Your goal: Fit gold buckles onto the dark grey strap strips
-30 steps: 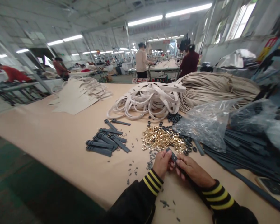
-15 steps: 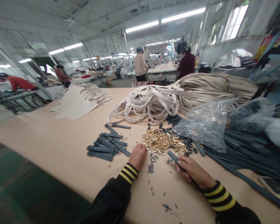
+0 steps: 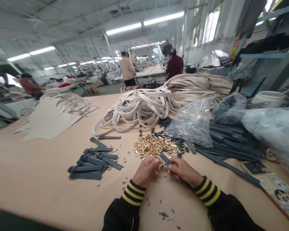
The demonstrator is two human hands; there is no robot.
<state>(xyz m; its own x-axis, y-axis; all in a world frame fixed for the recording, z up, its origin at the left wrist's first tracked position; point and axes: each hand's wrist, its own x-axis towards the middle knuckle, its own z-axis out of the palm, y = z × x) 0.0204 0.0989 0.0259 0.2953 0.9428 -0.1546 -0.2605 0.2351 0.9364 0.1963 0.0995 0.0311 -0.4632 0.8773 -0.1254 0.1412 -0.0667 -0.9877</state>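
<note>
L hand (image 3: pixel 146 172) & R hand (image 3: pixel 184 172) together, both pinching short grey strap (image 3: pixel 165 159) over bench (image 3: pixel 31 160), just below gold buckle pile (image 3: pixel 154 145); best keep fingertips close, grip firm.

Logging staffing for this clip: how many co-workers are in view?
3: a tan-topped co-worker and a maroon-topped co-worker by the far table, a reddish-topped co-worker at far left; more may be hidden.

Left hand (image 3: pixel 146 172) has lifted off the table and come over to the right hand (image 3: pixel 184 172), and it looks like both are now pinching the dark grey strap (image 3: pixel 165 159), though the fingers hide its end.
</note>
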